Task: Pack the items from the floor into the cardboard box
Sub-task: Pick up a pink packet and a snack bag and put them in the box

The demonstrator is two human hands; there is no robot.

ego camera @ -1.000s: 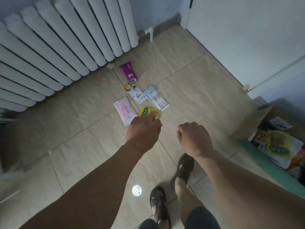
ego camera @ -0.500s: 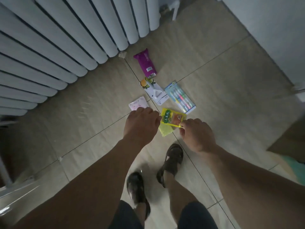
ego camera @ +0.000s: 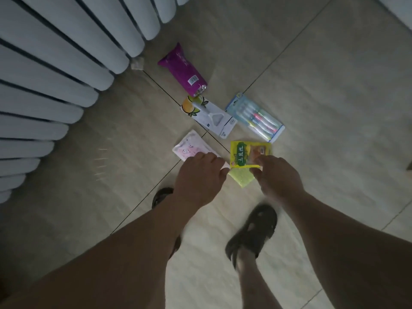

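Both hands reach down over the tiled floor (ego camera: pixel 312 108). My right hand (ego camera: pixel 277 178) pinches the near edge of the yellow-and-green plastic snack packet (ego camera: pixel 247 156), which lies over a pale green sponge-like pad (ego camera: pixel 242 179). My left hand (ego camera: pixel 199 178) hovers, fingers curled, over the near corner of the flat pink-and-white pouch (ego camera: pixel 190 147); whether it grips I cannot tell. Beyond my fingers lie the white carded peeler (ego camera: pixel 209 115), the clear blister pack of coloured pens (ego camera: pixel 256 118) and, farthest, the purple soft packet (ego camera: pixel 182 69), close to the white ribbed radiator (ego camera: pixel 66 63). Bare floor opens to my right.
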